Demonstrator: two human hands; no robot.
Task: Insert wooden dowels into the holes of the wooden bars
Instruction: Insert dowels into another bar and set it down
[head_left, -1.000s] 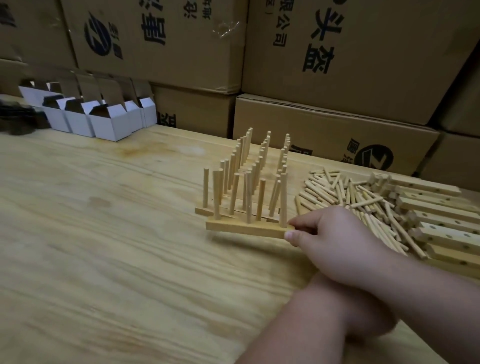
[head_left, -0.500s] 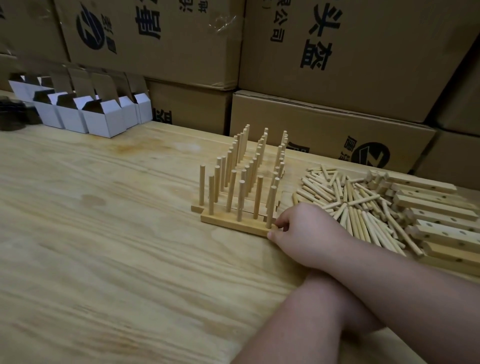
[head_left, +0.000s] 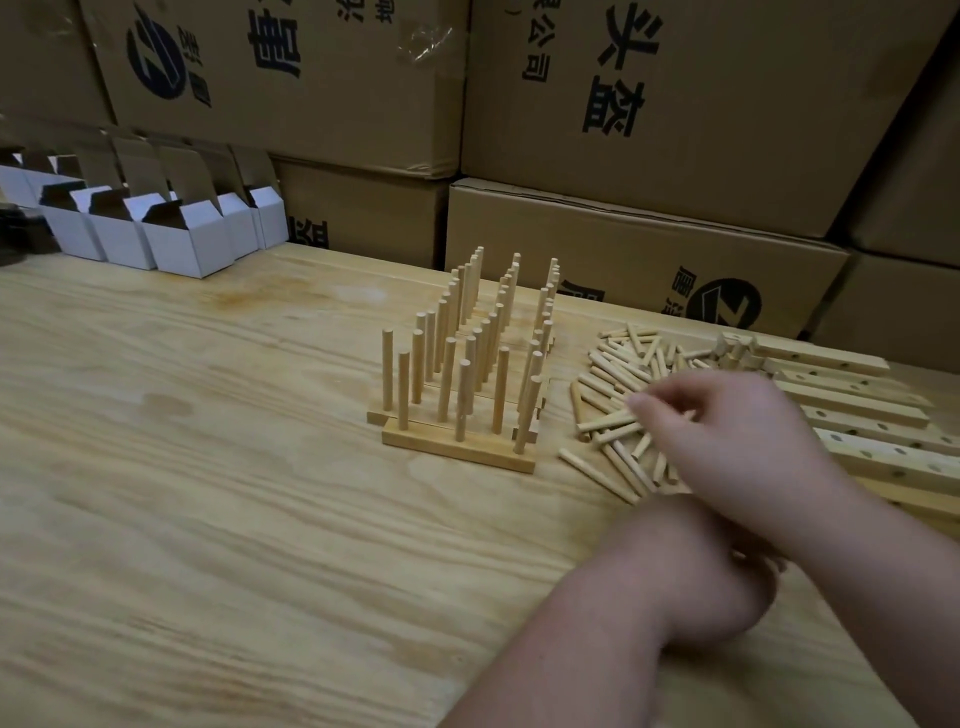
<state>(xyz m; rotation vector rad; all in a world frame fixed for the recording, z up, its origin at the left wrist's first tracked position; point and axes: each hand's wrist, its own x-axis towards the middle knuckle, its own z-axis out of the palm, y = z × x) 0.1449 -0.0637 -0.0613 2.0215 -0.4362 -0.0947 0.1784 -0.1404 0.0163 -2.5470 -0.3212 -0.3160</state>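
Note:
A wooden bar (head_left: 457, 451) with three upright dowels lies flat on the table, at the front of a row of several dowel-filled bars (head_left: 493, 332). To its right is a loose pile of dowels (head_left: 610, 387). My right hand (head_left: 727, 431) reaches over this pile, its blurred fingers stretched onto the dowels. Whether it holds one cannot be made out. Empty drilled bars (head_left: 862, 423) are stacked at the far right. My left hand (head_left: 748, 582) lies under my right forearm, mostly hidden.
Open white cartons (head_left: 171, 234) stand at the back left of the wooden table (head_left: 208, 467). Large brown cardboard boxes (head_left: 649, 130) wall off the back edge.
My right hand set the front bar down against the row, let go of it, and moved right onto the dowel pile. The left arm stayed where it was.

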